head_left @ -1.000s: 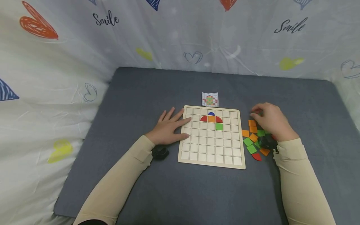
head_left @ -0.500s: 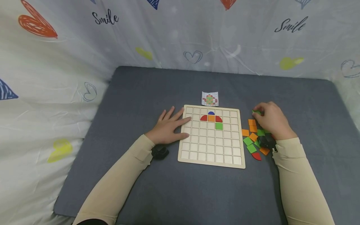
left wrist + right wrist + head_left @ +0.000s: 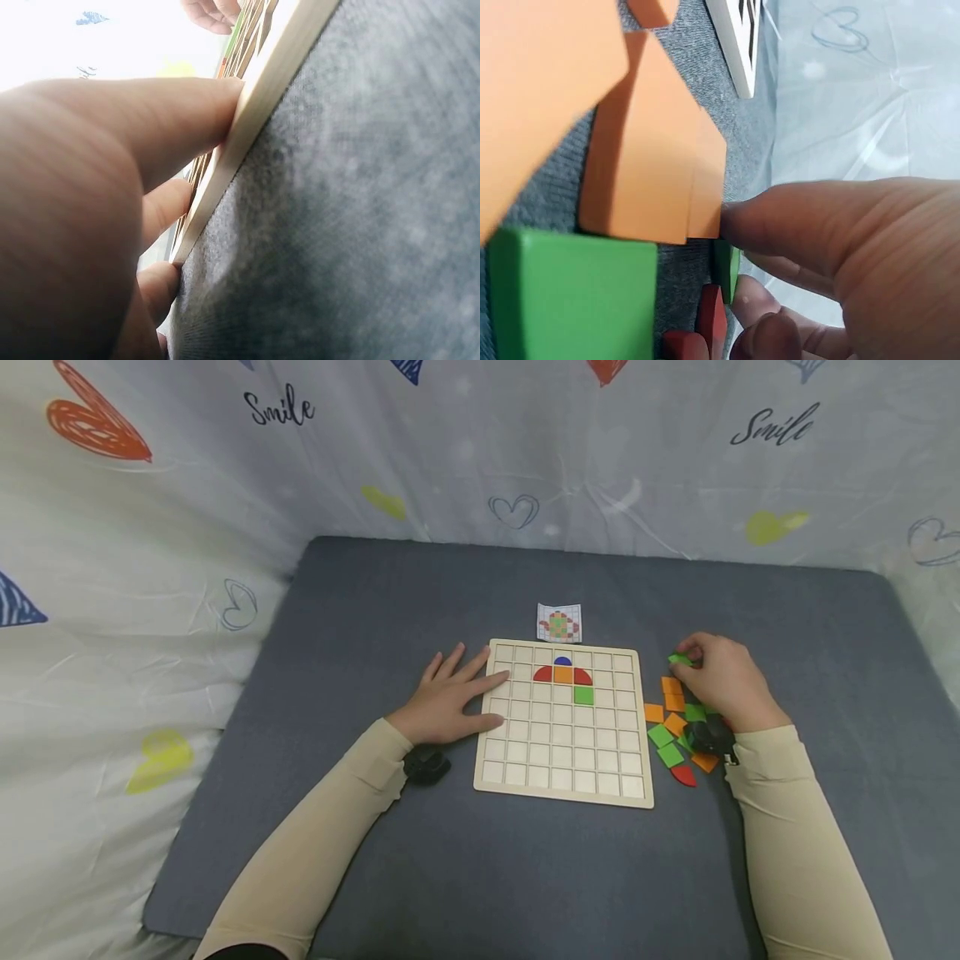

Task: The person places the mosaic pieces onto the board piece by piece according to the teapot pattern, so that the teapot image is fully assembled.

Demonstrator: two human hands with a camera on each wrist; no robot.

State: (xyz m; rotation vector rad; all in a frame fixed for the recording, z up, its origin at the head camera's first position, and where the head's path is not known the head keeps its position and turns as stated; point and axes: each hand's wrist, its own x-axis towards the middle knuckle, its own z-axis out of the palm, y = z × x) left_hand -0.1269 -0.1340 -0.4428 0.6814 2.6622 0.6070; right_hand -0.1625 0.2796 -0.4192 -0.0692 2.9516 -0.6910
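Observation:
My left hand (image 3: 448,700) lies with spread fingers on the left edge of a wooden grid board (image 3: 566,781). In the left wrist view its thumb and fingertips touch the board's rim (image 3: 259,94). Beyond the board's right side, my right hand (image 3: 723,681) pinches a green tile (image 3: 679,659) between thumb and fingers. The right wrist view shows this green tile (image 3: 727,266) on edge beside the thumb. On the board sit a blue half-round piece (image 3: 562,661), two red curved pieces (image 3: 543,674), an orange square (image 3: 563,675) and a green square (image 3: 583,695).
A small printed card (image 3: 558,623) with a coloured pattern lies behind the board. Loose orange squares (image 3: 673,702), green squares (image 3: 661,736) and a red curved piece (image 3: 683,775) lie right of the board, partly under the right wrist. A white printed curtain (image 3: 450,460) hangs behind the table.
The green tile, mostly hidden by my right fingers before, now shows between thumb and fingertips. My right hand has barely shifted. The left hand and the board stay in place.

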